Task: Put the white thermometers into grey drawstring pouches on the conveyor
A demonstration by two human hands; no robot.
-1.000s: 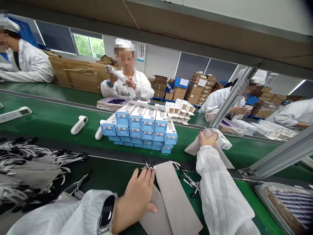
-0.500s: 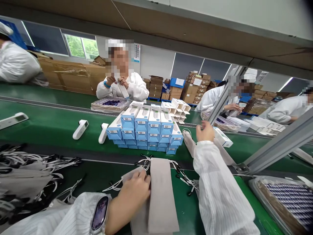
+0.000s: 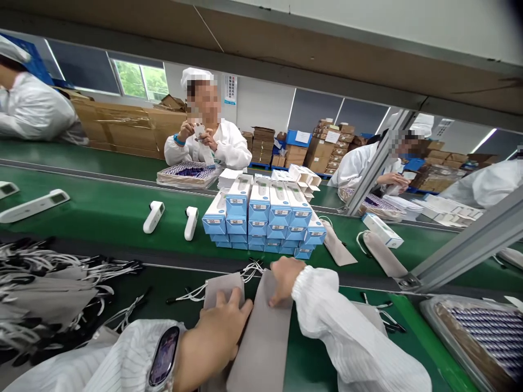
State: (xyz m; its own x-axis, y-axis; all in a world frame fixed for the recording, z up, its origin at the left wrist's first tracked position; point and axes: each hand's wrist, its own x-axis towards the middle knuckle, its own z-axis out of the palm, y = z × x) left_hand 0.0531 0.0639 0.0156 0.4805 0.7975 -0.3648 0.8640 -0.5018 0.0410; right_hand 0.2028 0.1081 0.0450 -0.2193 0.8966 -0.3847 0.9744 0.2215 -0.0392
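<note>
The left hand [image 3: 216, 329] lies palm down with fingers loosely spread, pressing a flat grey fabric pouch with white cords [image 3: 220, 286] without gripping it. Just right of it, the right hand [image 3: 286, 277] bends its fingers and thumb over the upper end of a second long grey fabric pouch [image 3: 259, 354]; whether it grips cannot be told. Neither pouch shows its inside.

Straight beyond the right hand stands a stack of closed blue-and-white cardboard boxes [image 3: 259, 218], with open-ended white cartons [image 3: 306, 179] behind. Well to the right of the right hand, a clear-plastic-wrapped tray [image 3: 451, 340] holds rows of small blue-and-white patterned pieces [image 3: 486, 326]. Left of the left hand lies a heap of corded grey pouches [image 3: 53, 299].
</note>
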